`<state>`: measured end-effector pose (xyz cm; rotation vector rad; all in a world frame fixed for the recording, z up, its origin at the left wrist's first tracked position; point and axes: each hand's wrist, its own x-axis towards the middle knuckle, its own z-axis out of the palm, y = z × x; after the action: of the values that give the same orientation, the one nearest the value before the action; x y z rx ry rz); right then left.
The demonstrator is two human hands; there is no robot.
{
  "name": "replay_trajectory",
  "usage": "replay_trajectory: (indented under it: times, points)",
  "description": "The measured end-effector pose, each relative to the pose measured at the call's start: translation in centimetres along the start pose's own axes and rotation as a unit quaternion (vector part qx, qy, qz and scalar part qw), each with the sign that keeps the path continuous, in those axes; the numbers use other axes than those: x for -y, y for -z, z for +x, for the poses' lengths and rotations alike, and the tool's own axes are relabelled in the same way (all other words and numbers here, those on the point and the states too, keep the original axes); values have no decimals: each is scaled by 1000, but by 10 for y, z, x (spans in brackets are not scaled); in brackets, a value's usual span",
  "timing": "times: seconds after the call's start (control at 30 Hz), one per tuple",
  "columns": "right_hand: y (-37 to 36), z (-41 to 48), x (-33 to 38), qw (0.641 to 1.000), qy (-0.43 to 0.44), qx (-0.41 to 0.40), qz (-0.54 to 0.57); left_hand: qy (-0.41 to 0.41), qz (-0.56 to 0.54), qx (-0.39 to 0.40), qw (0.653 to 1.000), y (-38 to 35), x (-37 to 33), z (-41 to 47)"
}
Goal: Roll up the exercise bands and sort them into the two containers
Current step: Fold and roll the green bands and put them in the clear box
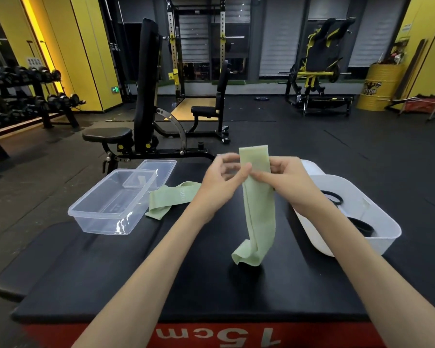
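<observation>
Currently we hold the green band (260, 214) upright. The left hand (221, 182) and right hand (284, 182) pinch its upper part with curled fingers, and its lower end rests crumpled on the counter (186, 272). Because the strip hangs slack, the roll may start crooked, or spring open if the pinch loosens. A second green band (171, 197) lies beside the clear container (103, 226).

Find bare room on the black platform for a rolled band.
Free: the near strip of the platform, in front of the clear container and the hanging band. Crowded: the far half, around the lid and loose green band.
</observation>
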<state>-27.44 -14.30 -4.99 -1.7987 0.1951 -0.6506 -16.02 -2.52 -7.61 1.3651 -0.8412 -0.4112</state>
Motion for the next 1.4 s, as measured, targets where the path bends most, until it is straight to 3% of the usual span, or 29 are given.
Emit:
replay_trajectory:
  times: [0.17,0.43,0.57,0.7,0.8,0.9,0.97,1.1,1.23,1.4]
  points:
    - [2,18,14,997,-15,-40,69,78,10,167,983,-7,34,-32]
    - [-10,60,-10,994,-54,-72,60,106,-21,148,983,-18,42,-38]
    - [-19,88,-51,985,-139,-94,40,222,-56,167,959,-13,57,-40]
    - [-32,99,-121,968,-242,-62,-28,246,63,159,954,-4,88,-51]
    - [-38,79,-155,948,-279,-53,-142,209,240,140,938,-4,98,-51]
    - [-40,60,-162,953,-259,-76,-135,183,421,147,876,-1,102,-46]
    - [-39,38,-156,957,-230,-105,-143,186,457,150,857,6,99,-50]
    - [-41,-39,-143,971,-131,-68,-186,160,392,169,890,25,94,-75]
    - [-39,-115,-130,975,-22,12,-219,39,349,216,911,35,101,-102]
    - [-36,-132,-137,954,48,48,-291,-63,346,134,926,31,117,-118]
